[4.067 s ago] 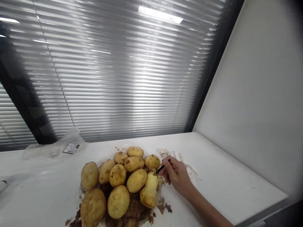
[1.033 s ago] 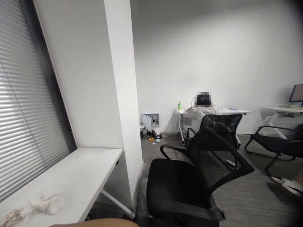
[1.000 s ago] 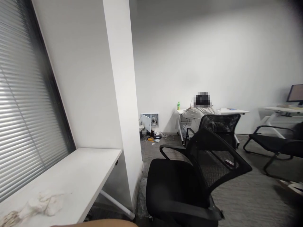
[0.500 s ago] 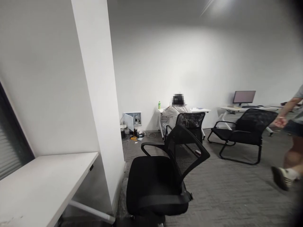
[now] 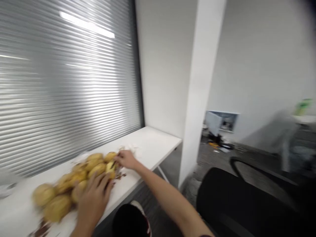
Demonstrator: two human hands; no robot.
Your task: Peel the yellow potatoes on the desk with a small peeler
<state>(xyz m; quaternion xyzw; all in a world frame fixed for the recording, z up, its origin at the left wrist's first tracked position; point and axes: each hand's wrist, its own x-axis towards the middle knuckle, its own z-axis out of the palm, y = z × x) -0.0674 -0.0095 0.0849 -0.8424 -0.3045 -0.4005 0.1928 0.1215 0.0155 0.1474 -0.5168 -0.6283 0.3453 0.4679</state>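
Note:
A heap of yellow-brown, potato-like rounds [image 5: 92, 165] lies on the white table [image 5: 158, 138], smeared by motion. My left hand [image 5: 92, 197] is laid over the near side of the heap, its fingers apart and touching the rounds. At the right end of the heap, my right hand [image 5: 127, 159] has its fingertips drawn together beside a paler yellow piece [image 5: 111, 166] with a dark mark. What is between those fingertips is too blurred to name. Brown scraps [image 5: 119, 175] are scattered just below the right hand.
Crumpled white material [image 5: 132, 149] lies behind my right hand. Slatted blinds [image 5: 74, 82] run along the table's back. A white pillar [image 5: 202, 82] stands past its far end, and a black chair [image 5: 229, 200] is at the right. Cables lie by an open wall box [image 5: 222, 121].
The view has swung left, bringing the blinds, the heap and both my hands into sight. The seated person and the walking person are out of view.

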